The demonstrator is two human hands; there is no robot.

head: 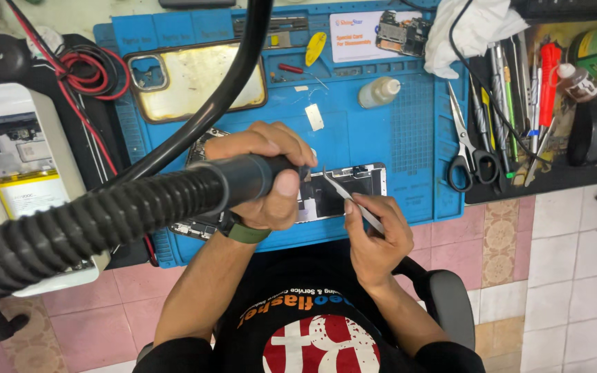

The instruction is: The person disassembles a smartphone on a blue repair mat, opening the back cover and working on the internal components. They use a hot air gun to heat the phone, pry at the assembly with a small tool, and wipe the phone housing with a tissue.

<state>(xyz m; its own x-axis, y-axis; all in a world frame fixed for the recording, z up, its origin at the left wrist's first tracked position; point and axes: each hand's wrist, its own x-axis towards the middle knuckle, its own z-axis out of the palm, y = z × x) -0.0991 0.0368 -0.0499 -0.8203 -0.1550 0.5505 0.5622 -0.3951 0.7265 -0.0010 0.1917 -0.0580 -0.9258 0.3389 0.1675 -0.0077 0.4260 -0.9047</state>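
Note:
My left hand (267, 173) grips the black nozzle (243, 178) of a ribbed hose that runs in from the lower left. Its tip points at an opened phone (350, 186) lying on the blue work mat (409, 124). My right hand (374, 238) holds thin metal tweezers (345, 193), whose tips touch the phone's insides near the nozzle. Part of the phone is hidden under my left hand.
A gold phone back cover (188, 79), a small bottle (379, 92), a circuit board (403, 33) and a yellow pick (316, 48) lie on the mat. Scissors (468, 148), several hand tools and a white cloth (475, 27) sit right. Another opened phone (19, 169) lies left.

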